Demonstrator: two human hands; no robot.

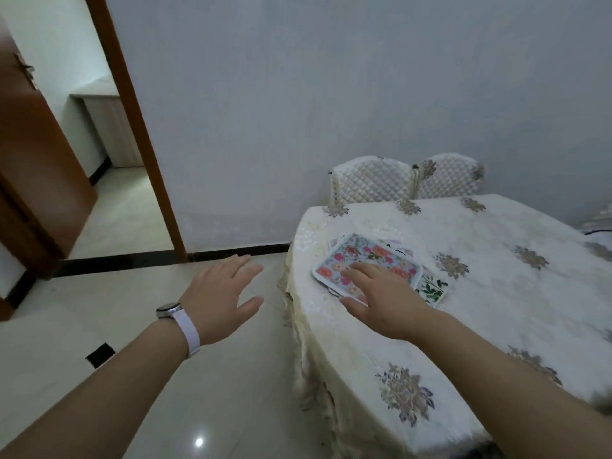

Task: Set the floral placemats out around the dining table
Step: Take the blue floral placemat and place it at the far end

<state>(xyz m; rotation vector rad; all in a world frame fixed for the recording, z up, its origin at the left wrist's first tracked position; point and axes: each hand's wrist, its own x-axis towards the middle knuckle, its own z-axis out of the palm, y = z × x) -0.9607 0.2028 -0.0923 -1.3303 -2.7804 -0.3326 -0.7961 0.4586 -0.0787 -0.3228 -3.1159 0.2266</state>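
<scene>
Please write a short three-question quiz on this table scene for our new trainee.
1. True or false: the placemats are already spread out around the dining table.
2. Which hand touches the stack? A) left hand B) right hand C) both
3. Fill in: the left wrist wears a ____.

Key:
1. False; they lie in one stack near the table's edge.
2. B; the left hand hovers open over the floor.
3. Watch.

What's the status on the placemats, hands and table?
Right hand open, flat on the top placemat of the stack. Left hand open, empty, off the table. Placemats not yet set out. Nothing in the way.
</scene>
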